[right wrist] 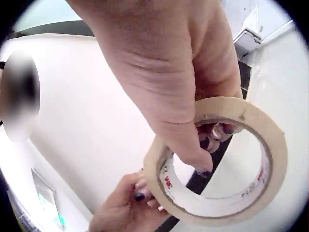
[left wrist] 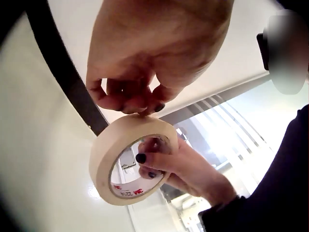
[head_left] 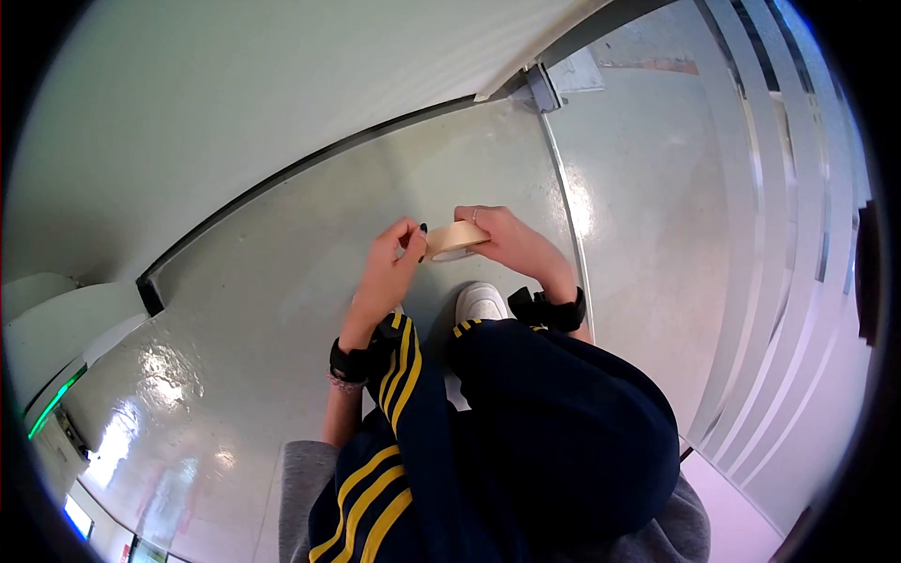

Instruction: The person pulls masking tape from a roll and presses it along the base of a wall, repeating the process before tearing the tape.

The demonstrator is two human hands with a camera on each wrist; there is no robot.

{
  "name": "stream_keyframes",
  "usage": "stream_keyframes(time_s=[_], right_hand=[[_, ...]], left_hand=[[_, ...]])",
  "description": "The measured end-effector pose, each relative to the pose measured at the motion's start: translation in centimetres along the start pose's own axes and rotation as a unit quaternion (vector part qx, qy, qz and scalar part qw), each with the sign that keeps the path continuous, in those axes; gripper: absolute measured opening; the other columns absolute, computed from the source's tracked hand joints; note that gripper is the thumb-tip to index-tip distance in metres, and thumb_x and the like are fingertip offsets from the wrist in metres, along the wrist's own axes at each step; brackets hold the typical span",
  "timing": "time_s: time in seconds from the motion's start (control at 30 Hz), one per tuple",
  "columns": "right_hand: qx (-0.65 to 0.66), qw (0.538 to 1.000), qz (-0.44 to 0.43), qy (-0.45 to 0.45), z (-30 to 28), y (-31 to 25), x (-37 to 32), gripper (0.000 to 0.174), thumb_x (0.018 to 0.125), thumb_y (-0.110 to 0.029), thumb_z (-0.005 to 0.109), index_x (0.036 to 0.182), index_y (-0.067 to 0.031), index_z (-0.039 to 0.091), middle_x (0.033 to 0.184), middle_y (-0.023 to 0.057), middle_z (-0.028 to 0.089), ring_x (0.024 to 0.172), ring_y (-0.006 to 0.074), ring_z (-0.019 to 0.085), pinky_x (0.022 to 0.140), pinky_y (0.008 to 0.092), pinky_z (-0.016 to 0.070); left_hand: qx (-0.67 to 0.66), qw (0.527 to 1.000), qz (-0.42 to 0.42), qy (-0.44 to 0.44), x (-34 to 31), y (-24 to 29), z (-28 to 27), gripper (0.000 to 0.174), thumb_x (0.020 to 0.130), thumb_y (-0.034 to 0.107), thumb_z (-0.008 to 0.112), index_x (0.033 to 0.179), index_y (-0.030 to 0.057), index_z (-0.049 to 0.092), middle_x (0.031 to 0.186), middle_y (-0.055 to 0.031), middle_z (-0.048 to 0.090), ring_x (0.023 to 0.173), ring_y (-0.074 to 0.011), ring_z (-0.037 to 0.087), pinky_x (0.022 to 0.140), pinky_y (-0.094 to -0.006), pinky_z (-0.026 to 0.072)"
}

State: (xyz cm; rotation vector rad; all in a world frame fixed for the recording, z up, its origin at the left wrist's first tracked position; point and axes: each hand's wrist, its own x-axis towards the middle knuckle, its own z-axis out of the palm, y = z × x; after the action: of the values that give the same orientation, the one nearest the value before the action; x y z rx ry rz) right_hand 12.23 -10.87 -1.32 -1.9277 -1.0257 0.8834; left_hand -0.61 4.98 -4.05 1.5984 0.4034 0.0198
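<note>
A cream roll of masking tape (head_left: 457, 236) is held up in the air between both hands, above the floor and in front of the knees. My right hand (head_left: 514, 242) grips the roll from its right side, with the thumb (right wrist: 195, 157) through the hole and fingers curled round the band. Red and grey print shows on the white inner core (right wrist: 212, 205). My left hand (head_left: 389, 267) has its fingers curled in, thumb and fingertips pinching at the tape's outer face (left wrist: 133, 124). Dark polish covers the nails. A loose tape end is hidden by the fingertips.
A pale wall (head_left: 282, 84) with a dark skirting strip (head_left: 310, 159) runs ahead and to the left. On the right stands a striped glass panel (head_left: 751, 235) with a metal floor fitting (head_left: 542, 89). Below the hands are a white shoe (head_left: 481, 300) and the glossy floor (head_left: 253, 281).
</note>
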Motion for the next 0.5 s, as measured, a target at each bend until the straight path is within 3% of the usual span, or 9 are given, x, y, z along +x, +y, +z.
stream_keyframes(time_s=[0.07,0.2,0.37,0.5], right_hand=[[0.053,0.998,0.027,-0.016,0.5,0.0,0.4,0.014,0.079,-0.003,0.062,0.088,0.0011,0.052,0.073,0.0155,0.056,0.067,0.0293,0.054,0.064,0.0326,0.0445],[0.039,0.999,0.018,-0.003,0.6,-0.2,0.4,0.015,0.079,-0.004,0.063,0.088,0.0011,0.053,0.074,0.0151,0.057,0.067,0.0254,0.055,0.064,0.0313,0.0446],[0.095,0.993,0.073,-0.004,0.1,-1.1,-0.1,0.016,0.078,-0.005,0.065,0.09,0.0003,0.055,0.073,0.0114,0.06,0.067,0.0183,0.057,0.064,0.0286,0.0452],[0.099,0.992,0.075,-0.007,-0.3,-1.3,-0.5,0.017,0.076,-0.003,0.065,0.091,0.0001,0.056,0.074,0.0103,0.06,0.067,0.0177,0.057,0.064,0.0283,0.0453]], left_hand=[[-0.054,0.998,-0.028,-0.024,-0.1,-0.3,-0.6,0.021,0.096,0.014,0.045,0.08,0.0008,0.047,0.07,0.0009,0.045,0.071,-0.0082,0.041,0.067,-0.0239,0.0371],[-0.119,0.992,-0.026,-0.037,-0.1,-0.7,-1.1,0.02,0.097,0.014,0.043,0.082,0.0023,0.048,0.071,0.002,0.046,0.072,-0.0075,0.041,0.069,-0.0226,0.0364],[-0.187,0.979,-0.025,-0.074,0.0,1.0,-1.7,0.017,0.098,0.014,0.043,0.088,0.0012,0.049,0.076,0.0006,0.05,0.072,-0.0087,0.045,0.072,-0.0231,0.0399],[-0.211,0.971,-0.025,-0.11,0.1,0.7,-2.0,0.014,0.096,0.011,0.045,0.088,0.002,0.051,0.077,0.001,0.052,0.074,-0.0082,0.047,0.074,-0.0229,0.0406]])
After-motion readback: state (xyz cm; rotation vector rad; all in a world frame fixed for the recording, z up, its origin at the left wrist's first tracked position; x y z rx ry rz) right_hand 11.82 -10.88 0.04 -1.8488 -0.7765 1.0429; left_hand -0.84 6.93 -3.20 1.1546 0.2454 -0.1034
